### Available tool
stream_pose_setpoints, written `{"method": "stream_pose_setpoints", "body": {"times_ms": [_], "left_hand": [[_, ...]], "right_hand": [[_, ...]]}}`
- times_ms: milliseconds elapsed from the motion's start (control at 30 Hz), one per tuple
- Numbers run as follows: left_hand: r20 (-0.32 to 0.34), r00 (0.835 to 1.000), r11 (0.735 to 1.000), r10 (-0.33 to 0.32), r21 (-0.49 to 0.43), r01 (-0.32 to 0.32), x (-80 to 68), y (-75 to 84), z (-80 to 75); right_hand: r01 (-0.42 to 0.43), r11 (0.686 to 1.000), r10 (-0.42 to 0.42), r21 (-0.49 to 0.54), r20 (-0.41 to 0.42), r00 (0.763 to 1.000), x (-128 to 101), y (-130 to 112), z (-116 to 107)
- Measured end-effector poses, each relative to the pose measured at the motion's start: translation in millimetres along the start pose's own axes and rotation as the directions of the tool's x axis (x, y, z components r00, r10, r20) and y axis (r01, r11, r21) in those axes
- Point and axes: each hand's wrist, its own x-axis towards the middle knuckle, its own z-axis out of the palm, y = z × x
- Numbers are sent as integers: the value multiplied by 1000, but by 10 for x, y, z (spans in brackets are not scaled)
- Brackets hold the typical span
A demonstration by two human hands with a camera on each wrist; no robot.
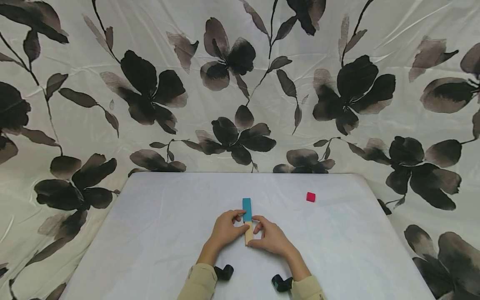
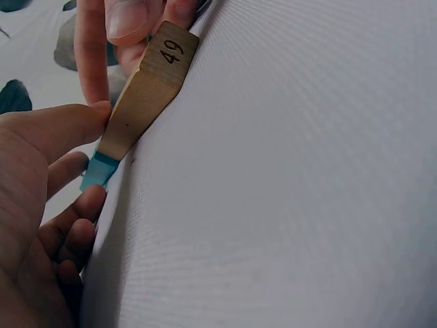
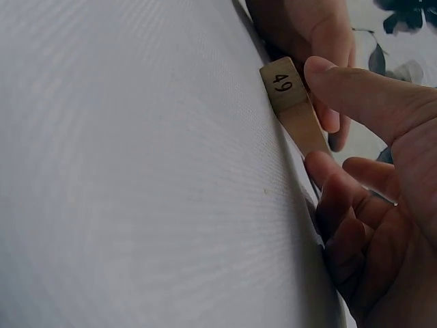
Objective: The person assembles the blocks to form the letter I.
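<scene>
A wooden block (image 1: 248, 236) marked 49 (image 2: 147, 89) (image 3: 290, 96) lies flat on the white table (image 1: 157, 233), end to end with a blue block (image 1: 246, 209) (image 2: 100, 169) on its far side. My left hand (image 1: 240, 221) (image 2: 95, 154) grips the pair from the left, thumb on the wood and forefinger at the blue block. On the opposite side my right hand (image 1: 256, 225) (image 3: 315, 116) holds the wooden block with thumb and curled forefinger. A small red cube (image 1: 310, 197) sits apart at the far right.
A flower-printed cloth (image 1: 240, 83) hangs behind and around the table. The table's far edge (image 1: 240, 173) runs just beyond the blocks. Black wrist mounts (image 1: 225, 271) show by both sleeves.
</scene>
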Motion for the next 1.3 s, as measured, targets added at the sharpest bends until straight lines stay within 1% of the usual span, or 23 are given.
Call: {"method": "stream_pose_setpoints", "body": {"times_ms": [267,500,667,833,933,1067,1167,1300], "left_hand": [[-1,1000,1000,1,-1,-1,-8,-5,6],[2,1000,1000,16,-6,-16,-8,-40,22],[-1,1000,1000,22,-2,-22,-2,-44,31],[5,1000,1000,27,0,-27,4,-35,24],[24,1000,1000,13,-7,-13,1,-23,1],[65,997,999,-39,14,38,5,1,-31],[93,992,996,-81,37,78,22,22,-51],[124,985,992,-123,46,118,44,66,-103]], "right_hand": [[-3,1000,3,25,19,1000,19,-6,-19],[29,997,-32,76,44,999,68,10,-68],[43,997,-46,64,42,998,130,64,-122],[45,999,-46,31,16,999,182,138,-203],[38,999,-38,25,-6,999,204,169,-271],[16,1000,-15,22,-34,999,230,192,-402],[3,1000,-2,17,-49,999,257,215,-520],[-3,1000,3,2,-72,997,294,271,-678]]}}
